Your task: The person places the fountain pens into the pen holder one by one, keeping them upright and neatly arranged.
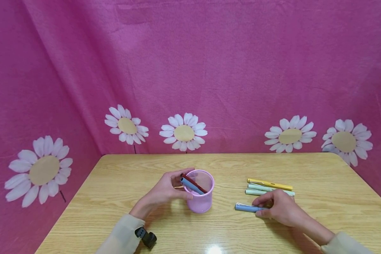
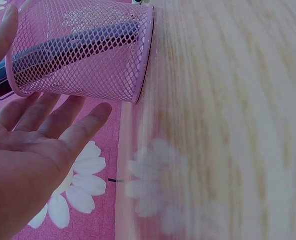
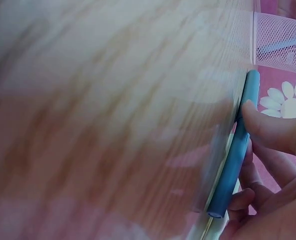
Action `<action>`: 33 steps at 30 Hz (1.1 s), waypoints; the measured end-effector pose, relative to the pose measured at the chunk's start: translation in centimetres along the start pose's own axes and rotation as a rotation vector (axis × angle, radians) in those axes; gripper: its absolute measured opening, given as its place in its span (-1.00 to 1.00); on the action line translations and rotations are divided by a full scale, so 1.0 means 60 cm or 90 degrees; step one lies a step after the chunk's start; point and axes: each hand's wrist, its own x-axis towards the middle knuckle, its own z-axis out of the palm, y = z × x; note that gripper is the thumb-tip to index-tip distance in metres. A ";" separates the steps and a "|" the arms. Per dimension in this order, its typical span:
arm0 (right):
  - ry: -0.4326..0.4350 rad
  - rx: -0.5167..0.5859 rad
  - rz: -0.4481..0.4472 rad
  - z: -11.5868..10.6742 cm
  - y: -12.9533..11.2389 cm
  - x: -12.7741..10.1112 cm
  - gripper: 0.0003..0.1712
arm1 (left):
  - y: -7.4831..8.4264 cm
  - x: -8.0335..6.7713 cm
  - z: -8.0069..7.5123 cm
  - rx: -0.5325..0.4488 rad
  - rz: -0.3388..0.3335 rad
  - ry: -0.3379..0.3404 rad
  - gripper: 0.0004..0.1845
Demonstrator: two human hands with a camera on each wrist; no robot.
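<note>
Right hand (image 1: 280, 208) pinching a blue pen (image 1: 246, 207) flat on the table (image 1: 330, 183), right of the pink mesh cup (image 1: 199, 192). Left hand (image 1: 165, 193), fingers spread, at cup's left side. Beyond: yellow pen (image 1: 270, 184), two green pens (image 1: 260, 189).

Light wooden table (image 1: 320, 176), pink cloth backdrop (image 1: 209, 53), white daisy prints (image 1: 183, 132), glare spot on tabletop

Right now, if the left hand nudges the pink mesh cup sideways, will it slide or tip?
The pink mesh cup looks light, being thin wire mesh, so it probably slides easily on the smooth table. Two pens lean toward the left hand, which may make it tip that way.
</note>
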 end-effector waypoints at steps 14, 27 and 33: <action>0.034 -0.109 -0.019 0.005 -0.005 0.004 -0.70 | 0.002 -0.001 -0.001 -0.003 0.004 -0.005 -0.11; 0.037 -0.127 -0.029 0.008 -0.006 0.005 -0.71 | 0.000 0.000 -0.001 0.007 0.004 -0.004 -0.16; 0.031 -0.122 -0.031 0.008 -0.008 0.006 -0.73 | 0.001 0.000 -0.002 0.007 0.003 -0.003 -0.16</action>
